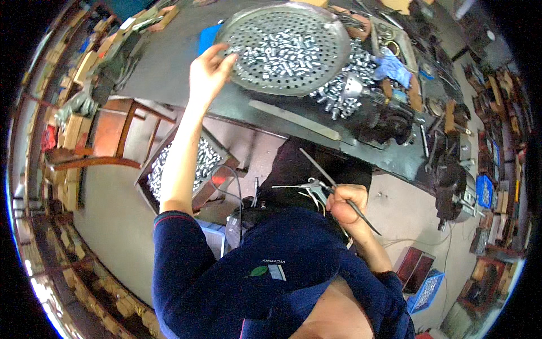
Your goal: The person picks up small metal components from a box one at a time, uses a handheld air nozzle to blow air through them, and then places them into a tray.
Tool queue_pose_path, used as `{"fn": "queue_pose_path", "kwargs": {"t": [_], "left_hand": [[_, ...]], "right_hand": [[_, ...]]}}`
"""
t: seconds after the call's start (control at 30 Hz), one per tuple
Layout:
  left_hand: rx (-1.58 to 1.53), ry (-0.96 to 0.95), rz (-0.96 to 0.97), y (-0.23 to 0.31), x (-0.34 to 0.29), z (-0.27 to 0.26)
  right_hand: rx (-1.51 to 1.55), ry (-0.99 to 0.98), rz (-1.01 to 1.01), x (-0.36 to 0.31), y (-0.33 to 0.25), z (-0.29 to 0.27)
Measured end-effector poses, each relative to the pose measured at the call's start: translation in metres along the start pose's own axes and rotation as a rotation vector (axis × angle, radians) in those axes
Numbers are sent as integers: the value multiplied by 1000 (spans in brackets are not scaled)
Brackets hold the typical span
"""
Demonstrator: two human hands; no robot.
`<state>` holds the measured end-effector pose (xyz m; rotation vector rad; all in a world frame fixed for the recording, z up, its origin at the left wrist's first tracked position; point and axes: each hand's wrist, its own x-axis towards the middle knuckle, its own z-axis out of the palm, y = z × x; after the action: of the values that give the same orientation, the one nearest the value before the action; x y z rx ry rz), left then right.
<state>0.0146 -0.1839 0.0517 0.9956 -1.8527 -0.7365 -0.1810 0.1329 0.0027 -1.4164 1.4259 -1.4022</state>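
My left hand [210, 74] is at the left rim of a round perforated metal tray [248, 85]. Its thumb and index finger are bent toward each other; whatever sits between the tips is too small to make out. Many small shiny metal sleeves [288, 53] lie in the tray. In front of my body, my right hand [345, 204] is closed around a slim grey rod with a dark tapered end [317, 165]. Beside those fingers is a silver tool with thin arms [313, 186], partly hidden by the hand.
More metal parts [341, 96] are heaped right of the tray, near a blue glove [392, 68]. A flat bar [293, 120] lies along the bench's front edge. Below stand a box of parts [212, 155] and a wooden chair [116, 130]. A vise-like machine [451, 181] is at right.
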Motion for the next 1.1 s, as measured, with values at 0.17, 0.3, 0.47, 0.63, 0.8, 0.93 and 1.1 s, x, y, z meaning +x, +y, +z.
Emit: {"fn": "queue_pose_path", "kwargs": {"t": [0.17, 0.3, 0.47, 0.63, 0.8, 0.93, 1.1], "left_hand": [[18, 145, -322, -118, -90, -89], [326, -131, -536, -207, -155, -98], [887, -216, -623, -215, -158, -66], [900, -248, -582, -221, -153, -60], [-279, -4, -744, -192, -153, -80], [-788, -152, -562, -94, -141, -62], [-1216, -586, -622, -1, -156, 2]], "right_hand": [[35, -38, 65, -2, 15, 2], [57, -74, 96, 4, 15, 8], [42, -151, 39, 11, 11, 13], [52, -127, 47, 0, 23, 9], [-72, -98, 99, 0, 10, 15], [-62, -176, -25, 13, 0, 15], [-53, -207, -125, 21, -9, 17]]}}
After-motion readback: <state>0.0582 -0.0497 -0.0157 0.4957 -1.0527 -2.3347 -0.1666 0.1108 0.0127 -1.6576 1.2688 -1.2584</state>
